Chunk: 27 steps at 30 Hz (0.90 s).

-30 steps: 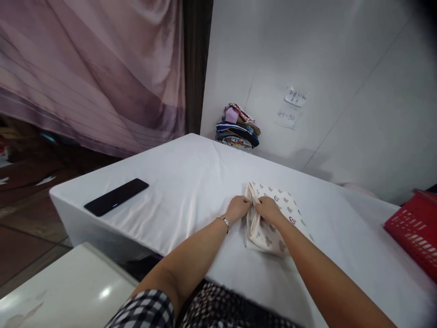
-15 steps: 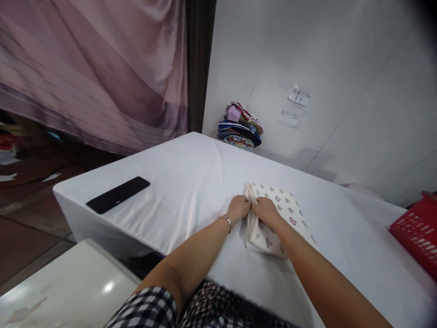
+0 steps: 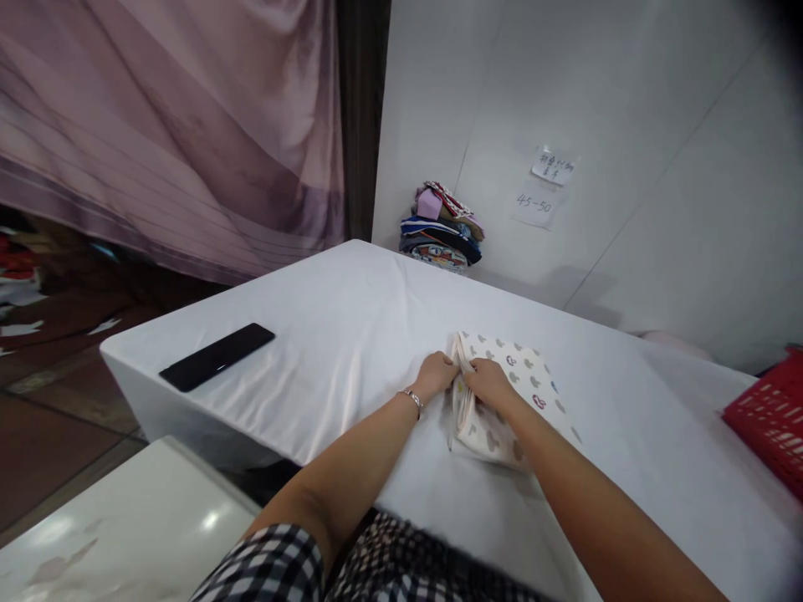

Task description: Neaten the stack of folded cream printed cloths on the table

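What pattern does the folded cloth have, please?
The folded cloth is cream with grey and some reddish motifs, clearest in the head view.

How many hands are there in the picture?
2. The left hand, with a bracelet on its wrist, is at the left edge of the folded cloth. The right hand is just beside it, at the same edge.

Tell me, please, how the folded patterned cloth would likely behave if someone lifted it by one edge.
The folded patterned cloth would probably sag and open, as layers show along its edge. It looks soft, with layers bending near the left hand and right hand. Rolling seems unlikely, given its flat shape.
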Available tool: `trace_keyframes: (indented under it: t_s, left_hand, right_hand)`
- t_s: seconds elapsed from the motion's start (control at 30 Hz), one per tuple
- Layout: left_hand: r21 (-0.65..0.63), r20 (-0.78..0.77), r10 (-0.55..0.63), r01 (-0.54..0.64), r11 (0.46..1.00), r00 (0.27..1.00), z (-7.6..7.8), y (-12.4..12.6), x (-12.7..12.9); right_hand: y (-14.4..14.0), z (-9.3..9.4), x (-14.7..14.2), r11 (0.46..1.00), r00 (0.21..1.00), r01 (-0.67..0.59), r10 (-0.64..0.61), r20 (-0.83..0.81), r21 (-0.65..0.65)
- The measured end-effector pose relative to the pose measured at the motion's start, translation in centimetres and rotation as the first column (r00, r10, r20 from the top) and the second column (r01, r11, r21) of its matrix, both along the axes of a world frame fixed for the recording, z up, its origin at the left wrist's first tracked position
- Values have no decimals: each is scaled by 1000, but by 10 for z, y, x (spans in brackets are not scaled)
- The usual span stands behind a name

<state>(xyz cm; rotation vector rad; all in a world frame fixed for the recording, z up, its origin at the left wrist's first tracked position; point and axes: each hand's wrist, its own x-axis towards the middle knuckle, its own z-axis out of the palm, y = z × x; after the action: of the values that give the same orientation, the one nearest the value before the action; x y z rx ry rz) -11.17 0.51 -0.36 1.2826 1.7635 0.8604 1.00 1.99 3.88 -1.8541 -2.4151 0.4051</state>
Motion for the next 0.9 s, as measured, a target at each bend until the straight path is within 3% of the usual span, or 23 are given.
trace_keyframes:
  t_s: [0.13, 0.4, 0.63, 0.9]
  left_hand:
    - [-15, 51, -64, 65, 998, 997, 1, -2, 0]
    - [21, -8, -29, 30, 999, 1000, 1, -1, 7]
    - [46, -66, -21, 25, 999, 998, 1, 1, 5]
    - [1, -26, -62, 62, 998, 998, -1, 2, 2]
  right_hand:
    - [1, 4, 3, 999, 1000, 8, -9, -27, -45]
    - [2, 11, 3, 992, 998, 26, -32, -45, -121]
    - [-1, 3, -1, 998, 1000, 7, -9, -25, -64]
    - [-20, 6, -5, 999, 999, -36, 36, -28, -2]
